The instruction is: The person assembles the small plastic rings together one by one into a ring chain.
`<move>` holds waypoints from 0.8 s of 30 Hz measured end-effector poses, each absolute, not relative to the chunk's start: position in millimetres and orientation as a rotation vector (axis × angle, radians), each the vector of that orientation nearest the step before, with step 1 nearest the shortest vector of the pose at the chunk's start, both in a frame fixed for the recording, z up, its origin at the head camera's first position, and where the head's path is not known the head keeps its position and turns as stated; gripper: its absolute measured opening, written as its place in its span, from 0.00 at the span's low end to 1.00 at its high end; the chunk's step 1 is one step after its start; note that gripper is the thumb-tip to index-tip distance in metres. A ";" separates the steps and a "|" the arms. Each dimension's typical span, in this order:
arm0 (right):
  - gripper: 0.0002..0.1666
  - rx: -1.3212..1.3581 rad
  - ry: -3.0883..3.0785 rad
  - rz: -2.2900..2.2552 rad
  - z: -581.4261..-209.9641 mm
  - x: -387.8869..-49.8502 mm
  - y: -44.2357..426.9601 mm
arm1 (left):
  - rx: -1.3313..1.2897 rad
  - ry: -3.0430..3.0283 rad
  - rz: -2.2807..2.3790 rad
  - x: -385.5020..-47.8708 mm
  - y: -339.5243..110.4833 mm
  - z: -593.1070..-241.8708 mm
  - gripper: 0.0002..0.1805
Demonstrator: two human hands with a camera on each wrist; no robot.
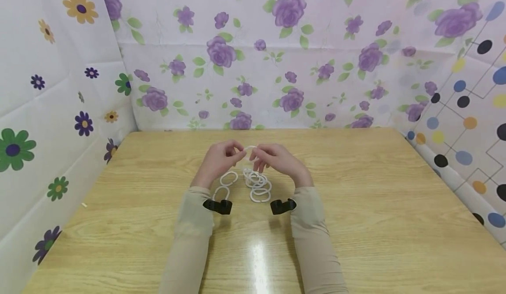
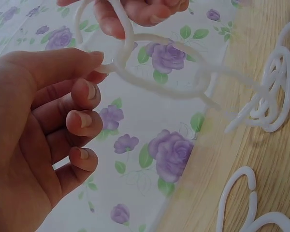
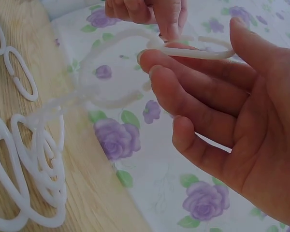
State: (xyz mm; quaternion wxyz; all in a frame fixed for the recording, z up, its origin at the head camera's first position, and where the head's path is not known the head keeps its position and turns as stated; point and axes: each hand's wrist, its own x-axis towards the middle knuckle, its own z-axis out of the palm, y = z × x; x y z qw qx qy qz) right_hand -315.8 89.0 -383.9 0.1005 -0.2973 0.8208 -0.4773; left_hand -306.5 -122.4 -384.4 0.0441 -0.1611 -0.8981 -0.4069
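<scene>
Above the table both hands hold thin white plastic rings, each an oval with a small gap. My left hand (image 1: 221, 155) pinches a ring between thumb and forefinger, its other fingers loosely bent. In the right wrist view, my right hand (image 3: 227, 101) holds a white plastic ring (image 3: 198, 52) between thumb and fingers. The two hands nearly meet around this ring. From there a linked ring (image 2: 159, 89) hangs in the left wrist view, its chain leading down to a heap of white rings (image 1: 258, 182) on the table.
Two more white rings lie left of the heap, one farther back (image 1: 228, 179) and one nearer (image 1: 221, 193). The wooden table (image 1: 356, 206) meets a flowered cloth wall (image 1: 261, 70) at the back. Patterned cloths stand at both sides. Each wrist carries a black camera.
</scene>
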 end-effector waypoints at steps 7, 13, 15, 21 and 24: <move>0.21 -0.860 2.456 -1.402 -385.2 -316.7 91.4 | -0.498 -2.737 -1.261 -305.6 -123.0 -383.1 0.11; 0.16 -0.826 2.512 -1.450 -385.1 -317.6 93.6 | -0.513 -2.679 -1.298 -305.0 -123.2 -382.4 0.11; 0.16 -0.839 2.525 -1.462 -385.4 -317.6 94.8 | -0.527 -2.649 -1.306 -305.2 -122.8 -382.8 0.11; 0.13 -0.857 2.479 -1.563 -386.8 -317.4 97.3 | -0.581 -2.588 -1.323 -305.9 -122.1 -385.0 0.11; 0.14 -0.836 2.464 -1.580 -388.0 -318.1 98.4 | -0.607 -2.591 -1.306 -305.5 -121.5 -385.2 0.10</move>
